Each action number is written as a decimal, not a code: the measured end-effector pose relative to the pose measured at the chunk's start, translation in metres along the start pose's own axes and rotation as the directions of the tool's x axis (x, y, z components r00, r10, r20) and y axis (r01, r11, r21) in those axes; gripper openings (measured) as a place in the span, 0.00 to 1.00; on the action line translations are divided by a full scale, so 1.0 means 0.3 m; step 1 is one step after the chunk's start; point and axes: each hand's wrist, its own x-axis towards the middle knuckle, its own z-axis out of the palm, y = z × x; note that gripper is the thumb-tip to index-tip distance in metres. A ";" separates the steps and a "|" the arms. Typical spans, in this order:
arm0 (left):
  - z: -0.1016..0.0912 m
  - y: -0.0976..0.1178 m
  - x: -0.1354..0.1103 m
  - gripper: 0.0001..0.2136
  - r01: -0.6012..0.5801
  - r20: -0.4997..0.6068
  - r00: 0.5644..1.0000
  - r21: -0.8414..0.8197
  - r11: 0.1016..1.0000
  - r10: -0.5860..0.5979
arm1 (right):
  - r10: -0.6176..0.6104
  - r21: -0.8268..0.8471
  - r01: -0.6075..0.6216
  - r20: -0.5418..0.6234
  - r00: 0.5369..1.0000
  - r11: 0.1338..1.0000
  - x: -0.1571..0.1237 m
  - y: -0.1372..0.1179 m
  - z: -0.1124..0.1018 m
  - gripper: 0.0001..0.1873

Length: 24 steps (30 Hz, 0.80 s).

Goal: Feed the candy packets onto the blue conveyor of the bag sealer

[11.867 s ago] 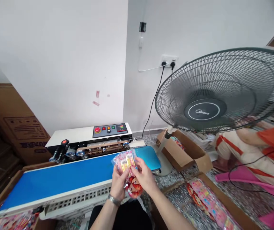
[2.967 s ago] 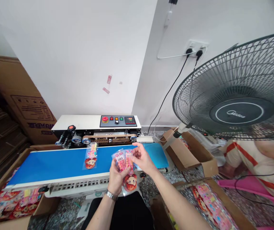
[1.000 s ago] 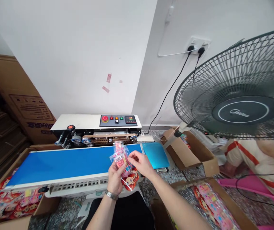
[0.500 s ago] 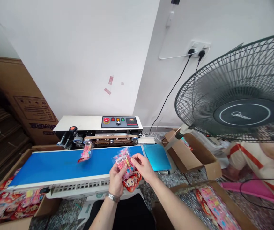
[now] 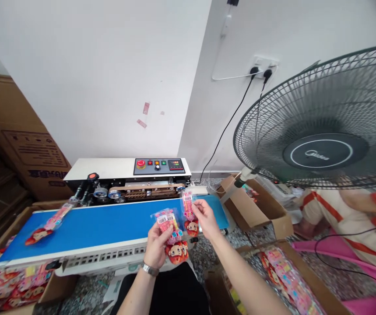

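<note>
Meanwhile, packets meet the blue belt (image 5: 102,225).
Right hand (image 5: 206,217) pinches one packet (image 5: 189,213) at frame centre; left hand (image 5: 156,243) grips a stack (image 5: 171,232).

A dark fan (image 5: 319,131) fills the frame's right, a person's striped garment (image 5: 325,214) below it. Two plugs (image 5: 254,69) sit in the wall socket (image 5: 261,59) (upper middle); a printed carton (image 5: 26,153) stands far left.

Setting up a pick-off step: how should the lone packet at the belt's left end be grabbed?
Probably from above, pinching across the narrow pink strip half of the packet. It lies flat and slanted on the belt, so nothing can slip under it; the wider red head end points toward the near-left corner.
</note>
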 end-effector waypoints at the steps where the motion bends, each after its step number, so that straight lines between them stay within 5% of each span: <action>1: 0.003 0.004 -0.003 0.14 0.007 0.046 0.999 0.016 1.000 -0.008 | -0.011 0.003 0.011 0.036 0.999 1.000 -0.020 0.001 0.008 0.15; 8: -0.003 0.017 -0.019 0.12 0.060 0.186 0.980 0.055 0.997 -0.069 | -0.010 0.081 -0.011 0.263 0.965 0.997 -0.116 -0.049 0.046 0.16; 13: -0.004 0.019 -0.028 0.11 0.092 0.208 0.973 0.057 0.994 -0.101 | -0.055 -0.124 0.106 0.364 0.930 0.987 -0.071 -0.116 0.020 0.14; 19: 0.004 0.012 -0.033 0.11 0.113 0.229 0.966 0.039 0.993 -0.119 | -0.081 -0.227 0.174 0.365 0.927 0.958 -0.060 -0.118 0.012 0.12; 24: 0.011 0.004 -0.028 0.10 0.096 0.154 0.983 0.005 0.995 -0.096 | -0.031 -0.037 0.041 0.237 0.971 0.998 -0.113 -0.058 0.048 0.18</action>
